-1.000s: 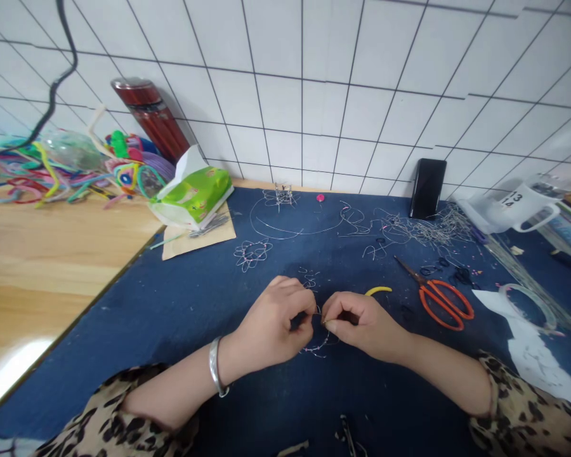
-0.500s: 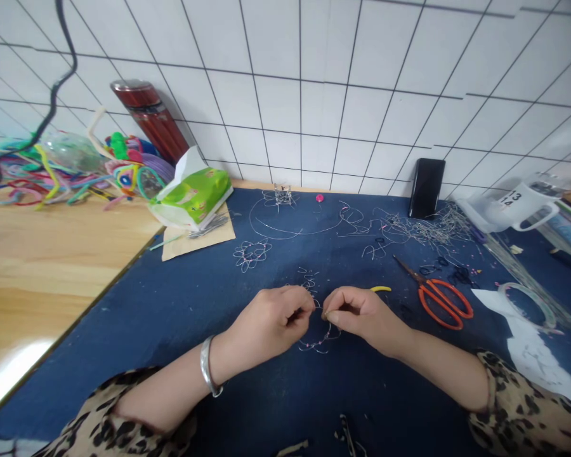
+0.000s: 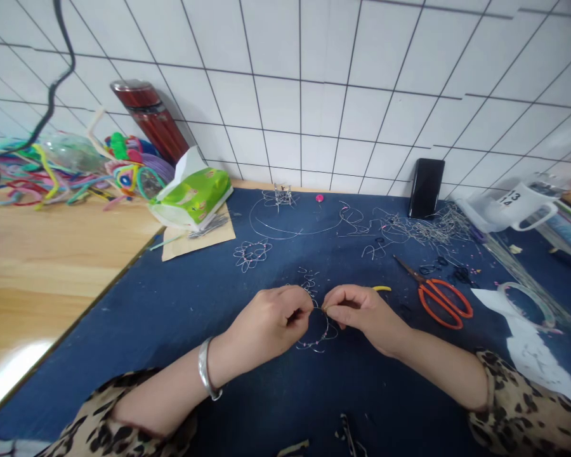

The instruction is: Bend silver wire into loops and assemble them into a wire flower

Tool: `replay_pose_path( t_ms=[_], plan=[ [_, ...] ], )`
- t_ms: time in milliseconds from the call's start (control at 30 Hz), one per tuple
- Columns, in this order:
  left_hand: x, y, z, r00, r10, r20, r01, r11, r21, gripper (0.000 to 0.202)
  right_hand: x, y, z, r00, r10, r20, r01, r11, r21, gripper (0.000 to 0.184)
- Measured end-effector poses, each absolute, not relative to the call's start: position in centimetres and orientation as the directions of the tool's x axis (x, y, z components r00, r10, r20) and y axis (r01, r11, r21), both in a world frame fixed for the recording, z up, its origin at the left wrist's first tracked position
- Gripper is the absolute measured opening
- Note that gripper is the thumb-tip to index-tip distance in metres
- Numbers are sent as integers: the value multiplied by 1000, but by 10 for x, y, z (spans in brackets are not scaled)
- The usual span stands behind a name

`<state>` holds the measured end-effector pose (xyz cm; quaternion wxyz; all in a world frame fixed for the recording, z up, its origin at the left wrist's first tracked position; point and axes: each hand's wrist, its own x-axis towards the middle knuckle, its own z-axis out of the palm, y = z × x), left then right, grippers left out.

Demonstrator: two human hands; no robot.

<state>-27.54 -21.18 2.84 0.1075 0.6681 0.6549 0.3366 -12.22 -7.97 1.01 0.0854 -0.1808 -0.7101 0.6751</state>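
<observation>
My left hand (image 3: 273,320) and my right hand (image 3: 361,314) meet over the dark blue cloth (image 3: 219,355), each pinching a thin beaded wire piece (image 3: 316,336) that hangs in loops between and below the fingers. Small pink beads show on the wire. A silver bangle (image 3: 205,377) sits on my left wrist. Just beyond my hands lie a small curled wire bit (image 3: 308,277) and a yellow-handled tool (image 3: 381,289), mostly hidden behind my right hand.
Orange scissors (image 3: 440,298) lie right of my hands. Finished wire flowers (image 3: 252,252), wire loops and a heap of cut wire (image 3: 423,230) lie farther back, with a black phone (image 3: 427,188), a measuring jug (image 3: 516,204), a green tissue pack (image 3: 193,197) and coloured pipe cleaners (image 3: 52,171).
Both hands have shifted slightly away from me and their fingertips have drawn a little apart, so more of the beaded wire loop shows between them.
</observation>
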Motion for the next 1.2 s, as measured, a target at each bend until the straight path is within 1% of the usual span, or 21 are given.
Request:
replay_pose_path(
  t_ms=[33, 67, 100, 167, 233, 300, 367, 433, 633, 1200],
  plan=[
    [-275, -212, 28, -83, 946, 313, 803, -123, 583, 14, -122, -80, 12, -920, 389, -39, 102, 142, -985, 13],
    [-275, -213, 28, -84, 944, 320, 803, -126, 582, 14, -121, -81, 13, -917, 392, 73, 47, 287, -957, 11],
    [-275, -213, 28, -86, 942, 325, 804, -128, 581, 14, -120, -81, 14, -907, 372, 198, -16, 439, -898, 9],
    [-274, -213, 27, -89, 938, 334, 804, -130, 580, 14, -117, -83, 13, -872, 258, 417, -140, 684, -716, 10],
    [-274, -213, 26, -89, 936, 340, 803, -135, 580, 14, -115, -84, 10, -839, 127, 529, -214, 817, -535, 16],
    [-273, -213, 24, -85, 935, 345, 804, -140, 578, 14, -114, -85, 6, -828, 52, 559, -224, 883, -413, 20],
    [-272, -213, 23, -77, 932, 354, 805, -151, 574, 14, -113, -85, 4, -825, 25, 565, -208, 915, -345, 22],
    [-271, -214, 22, -72, 927, 369, 807, -163, 568, 15, -113, -85, 4, -820, 17, 572, -196, 931, -309, 21],
    [-267, -214, 26, -82, 924, 373, 807, -158, 569, 15, -112, -85, 7, -792, -39, 610, -248, 932, -263, 25],
    [-266, -216, 22, -77, 927, 367, 816, -153, 557, 15, -112, -85, 5, -799, -49, 599, -246, 936, -252, 24]
  ],
)
